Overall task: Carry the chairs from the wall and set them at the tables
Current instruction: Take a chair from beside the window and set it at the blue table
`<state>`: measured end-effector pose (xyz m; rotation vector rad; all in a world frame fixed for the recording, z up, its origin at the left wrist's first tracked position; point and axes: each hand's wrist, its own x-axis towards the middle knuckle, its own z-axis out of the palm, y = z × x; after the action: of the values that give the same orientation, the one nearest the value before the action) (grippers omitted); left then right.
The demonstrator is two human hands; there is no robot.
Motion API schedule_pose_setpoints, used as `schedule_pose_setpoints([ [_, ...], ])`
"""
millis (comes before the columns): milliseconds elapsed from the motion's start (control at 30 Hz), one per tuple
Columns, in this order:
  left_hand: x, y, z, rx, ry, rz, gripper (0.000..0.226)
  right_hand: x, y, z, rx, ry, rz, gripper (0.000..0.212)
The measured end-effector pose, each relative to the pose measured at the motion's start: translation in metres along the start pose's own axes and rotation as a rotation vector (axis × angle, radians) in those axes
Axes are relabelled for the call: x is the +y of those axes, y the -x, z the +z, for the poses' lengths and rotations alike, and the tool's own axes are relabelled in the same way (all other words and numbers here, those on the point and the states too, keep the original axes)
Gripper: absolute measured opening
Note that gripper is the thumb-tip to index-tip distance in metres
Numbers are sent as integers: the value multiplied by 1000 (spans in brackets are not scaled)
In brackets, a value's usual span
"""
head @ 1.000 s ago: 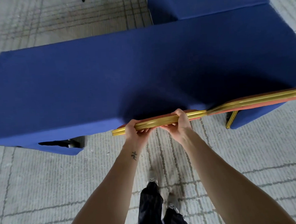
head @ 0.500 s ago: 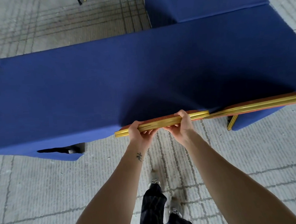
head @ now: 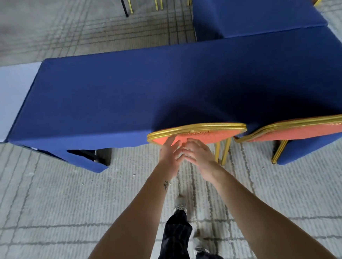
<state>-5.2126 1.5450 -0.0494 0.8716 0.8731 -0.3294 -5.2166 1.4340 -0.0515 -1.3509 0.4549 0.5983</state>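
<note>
Your left grip [head: 169, 155] and right grip [head: 198, 153] hang loose, fingers straight, holding nothing, at the orange back of the chair [head: 207, 134]. It stands against the blue bench [head: 123, 96], beside a second chair [head: 299, 129].

Your left hand [head: 168, 154] and right hand [head: 199, 154] now off the gold top rail of the orange-padded, gold-framed chair [head: 209, 135], grip gone, fingers straightened, motion-blurred before its backrest, view pulled back, more blue-clothed table [head: 123, 96] showing

Bare forearms; small dark tattoo [head: 166, 185] at left wrist; black trousers [head: 175, 244]; grey sneakers [head: 180, 205].
</note>
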Motion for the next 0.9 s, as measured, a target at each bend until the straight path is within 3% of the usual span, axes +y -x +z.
schedule_pose_setpoints([
  [100, -9, 35, -17, 30, -87, 75, 14, 8, 30, 17, -58, -21, 25, 20],
  [200, -13, 63, -48, 84, -165, 162, 14, 14, 44, 27, -125, -101, 89, 24],
  [400, -9, 128, -147, 224, -100, 288, 19, 30, 80, 97, -317, -39, 116, 26],
  [533, 3, 188, -222, 315, -12, 441, 26, 44, 124, 184, -469, 77, 111, 21],
  [667, 8, 252, -299, 433, 76, 571, 18, 72, 177, 268, -611, 180, 130, 22],
  [900, -24, 372, -474, 656, 282, 689, 25, 172, 303, 423, -868, 354, 188, 25],
])
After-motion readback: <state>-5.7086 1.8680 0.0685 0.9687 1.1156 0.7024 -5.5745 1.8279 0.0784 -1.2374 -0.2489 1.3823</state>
